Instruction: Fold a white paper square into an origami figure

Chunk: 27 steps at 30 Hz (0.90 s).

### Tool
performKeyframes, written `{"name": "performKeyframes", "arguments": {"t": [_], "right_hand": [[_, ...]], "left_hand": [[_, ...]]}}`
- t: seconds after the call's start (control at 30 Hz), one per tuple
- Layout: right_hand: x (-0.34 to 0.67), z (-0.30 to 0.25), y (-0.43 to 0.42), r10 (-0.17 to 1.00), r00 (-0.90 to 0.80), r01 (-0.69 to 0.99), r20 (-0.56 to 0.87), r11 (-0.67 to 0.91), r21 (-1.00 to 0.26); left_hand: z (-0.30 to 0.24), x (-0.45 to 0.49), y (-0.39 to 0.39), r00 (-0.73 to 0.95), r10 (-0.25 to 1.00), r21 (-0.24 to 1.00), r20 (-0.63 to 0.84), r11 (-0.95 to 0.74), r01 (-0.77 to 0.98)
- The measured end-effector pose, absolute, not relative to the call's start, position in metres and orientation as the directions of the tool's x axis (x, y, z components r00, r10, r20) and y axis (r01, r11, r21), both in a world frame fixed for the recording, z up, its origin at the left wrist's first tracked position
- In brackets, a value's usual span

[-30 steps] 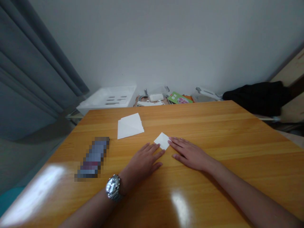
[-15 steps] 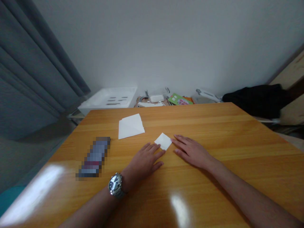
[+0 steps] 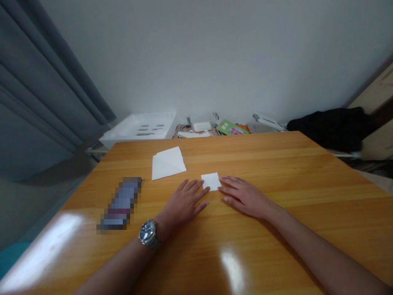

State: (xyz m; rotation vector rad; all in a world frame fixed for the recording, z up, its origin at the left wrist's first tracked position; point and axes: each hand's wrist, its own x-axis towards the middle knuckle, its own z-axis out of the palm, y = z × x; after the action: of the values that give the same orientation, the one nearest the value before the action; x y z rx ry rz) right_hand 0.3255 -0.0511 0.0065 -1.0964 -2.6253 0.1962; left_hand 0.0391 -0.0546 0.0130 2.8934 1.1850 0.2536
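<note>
A small white square of paper (image 3: 211, 181) lies flat on the wooden table (image 3: 264, 164), its sides now roughly in line with the table's far edge. My left hand (image 3: 186, 200) is open, palm down, with fingertips at the paper's left and lower left edge. From the other side my right hand (image 3: 244, 196) rests open and palm down, its fingertips at the paper's right edge. A silver wristwatch (image 3: 148, 233) is on my left wrist.
Beyond my left hand lies a larger white sheet of paper (image 3: 168, 163). A phone-like object (image 3: 121, 205), blurred out, is at the left. Behind the table are a white foam tray (image 3: 141, 125), a green booklet (image 3: 231, 128) and a black cloth (image 3: 331, 129).
The small paper square has turned from a diamond position to edges facing me. My left hand's fingers have shifted slightly up and left; the right hand stays at the paper's right side.
</note>
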Motion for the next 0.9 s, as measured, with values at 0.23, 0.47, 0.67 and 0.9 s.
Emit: {"name": "performKeyframes", "arguments": {"t": [0.23,0.47,0.67,0.9], "right_hand": [[0.320,0.009,-0.057,0.641,-0.742,0.590,0.199,0.764,-0.262],[0.315,0.008,-0.061,0.630,-0.748,0.541,0.211,0.762,-0.356],[0.310,0.010,-0.064,0.576,-0.788,0.467,0.217,0.788,-0.401],[0.315,0.004,-0.056,0.668,-0.699,0.577,0.257,0.738,-0.349]], "left_hand": [[0.011,0.038,-0.051,0.682,0.712,0.050,0.165,-0.697,0.715],[0.010,0.041,-0.052,0.672,0.724,0.102,0.155,-0.689,0.718],[0.008,0.044,-0.051,0.665,0.731,0.111,0.154,-0.681,0.723],[0.005,0.040,-0.048,0.695,0.705,0.163,0.139,-0.709,0.686]]}}
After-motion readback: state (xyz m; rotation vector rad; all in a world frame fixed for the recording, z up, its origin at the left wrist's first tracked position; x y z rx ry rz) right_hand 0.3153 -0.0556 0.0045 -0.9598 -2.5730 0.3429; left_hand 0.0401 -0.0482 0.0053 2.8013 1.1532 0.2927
